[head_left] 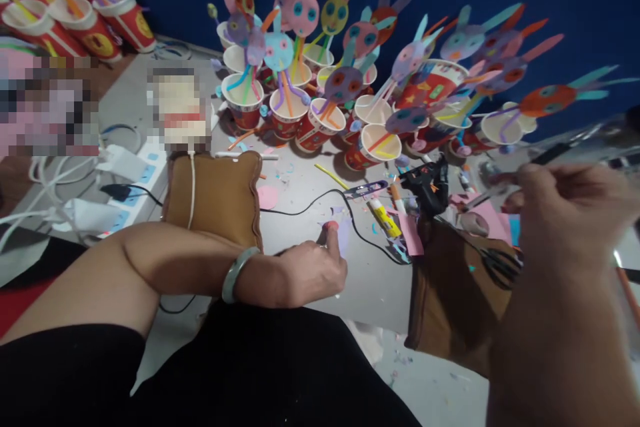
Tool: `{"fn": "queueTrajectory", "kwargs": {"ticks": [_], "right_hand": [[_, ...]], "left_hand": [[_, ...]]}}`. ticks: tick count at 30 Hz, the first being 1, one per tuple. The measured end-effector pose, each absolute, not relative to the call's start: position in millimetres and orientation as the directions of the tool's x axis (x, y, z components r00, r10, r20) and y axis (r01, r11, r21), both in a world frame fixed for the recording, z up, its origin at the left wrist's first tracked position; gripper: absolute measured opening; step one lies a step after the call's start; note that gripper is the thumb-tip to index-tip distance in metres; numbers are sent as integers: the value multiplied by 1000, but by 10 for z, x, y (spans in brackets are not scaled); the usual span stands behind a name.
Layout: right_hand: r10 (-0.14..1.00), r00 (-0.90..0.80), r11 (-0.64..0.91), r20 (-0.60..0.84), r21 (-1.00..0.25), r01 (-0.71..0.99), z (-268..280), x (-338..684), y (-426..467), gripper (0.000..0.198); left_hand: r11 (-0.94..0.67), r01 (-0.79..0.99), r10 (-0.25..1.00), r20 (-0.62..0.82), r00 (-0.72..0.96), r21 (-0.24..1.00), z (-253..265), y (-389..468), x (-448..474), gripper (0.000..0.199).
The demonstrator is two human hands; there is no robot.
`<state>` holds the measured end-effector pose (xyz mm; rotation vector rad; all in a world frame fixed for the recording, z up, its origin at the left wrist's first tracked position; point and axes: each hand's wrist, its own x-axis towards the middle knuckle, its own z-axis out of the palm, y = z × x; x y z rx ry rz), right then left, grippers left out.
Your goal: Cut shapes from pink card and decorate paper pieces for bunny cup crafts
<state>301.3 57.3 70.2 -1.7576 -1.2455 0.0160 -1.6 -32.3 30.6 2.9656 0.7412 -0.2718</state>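
My left hand (313,270), with a pale bangle (239,275) at the wrist, rests low over the grey table. One finger reaches out to a small pinkish-red spot (331,226) at its tip, and the other fingers are curled in. Whether that spot is a separate piece is too small to tell. On the right, my right hand (575,197) is raised and blurred, its fingers pinched together near a thin metallic object (493,193). What they hold is unclear. Below it, black-handled scissors (500,268) lie on a brown cushion (450,300).
Red-and-white paper cups (320,125) with rabbit-like paper figures crowd the back. A glue stick (385,217), purple-handled tool (367,189), black cable (357,230) and pink paper (413,235) lie mid-table. At left are another brown cushion (215,197), a power strip (145,177) and more cups (125,20).
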Motion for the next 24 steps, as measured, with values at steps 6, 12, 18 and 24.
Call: {"fn": "queueTrajectory", "kwargs": {"ticks": [6, 12, 18, 24], "right_hand": [[990, 85, 69, 115, -904, 422, 667, 2050, 65, 47], [972, -224, -19, -74, -972, 235, 256, 1975, 54, 14], [955, -290, 101, 54, -984, 148, 102, 2023, 33, 27], [917, -379, 240, 121, -928, 285, -71, 2021, -10, 37]], "left_hand": [[-886, 461, 463, -79, 883, -46, 206, -358, -2, 31], [-883, 469, 469, -21, 883, -26, 203, -337, 25, 30], [-885, 464, 464, 23, 886, -34, 252, -306, 31, 26], [-838, 543, 525, 186, 830, -59, 181, -370, 27, 25]]}}
